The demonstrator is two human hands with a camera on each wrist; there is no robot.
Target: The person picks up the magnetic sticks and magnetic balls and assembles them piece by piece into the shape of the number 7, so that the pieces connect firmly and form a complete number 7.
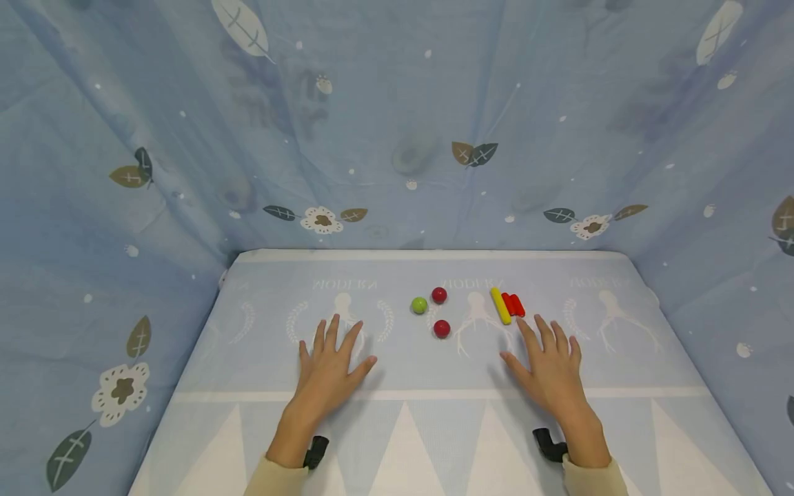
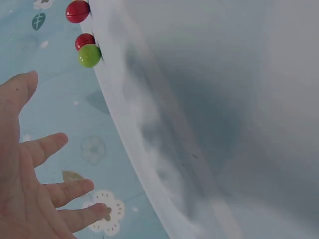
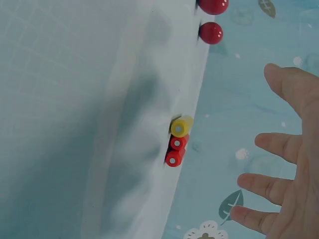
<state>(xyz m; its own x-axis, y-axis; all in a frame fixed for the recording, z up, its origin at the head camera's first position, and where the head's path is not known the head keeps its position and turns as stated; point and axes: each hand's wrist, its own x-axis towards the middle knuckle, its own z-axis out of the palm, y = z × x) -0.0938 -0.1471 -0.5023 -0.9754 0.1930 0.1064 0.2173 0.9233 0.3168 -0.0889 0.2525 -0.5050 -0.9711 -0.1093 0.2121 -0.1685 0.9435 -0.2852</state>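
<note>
Head view evenly lit, faint shadows on the frame-centre sides of the left hand (image 1: 331, 368) and right hand (image 1: 551, 370), wrist views dimmer and hazier, broad soft-edged shadows near mid-frame, small glints on red balls (image 3: 211, 33) near the top

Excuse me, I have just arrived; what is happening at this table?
A person's left hand and right hand are spread over the table, holding nothing. The left hand is nearest a green ball, which lies near two red balls. The right hand is close to two red sticks, lying beside a yellow stick.
</note>
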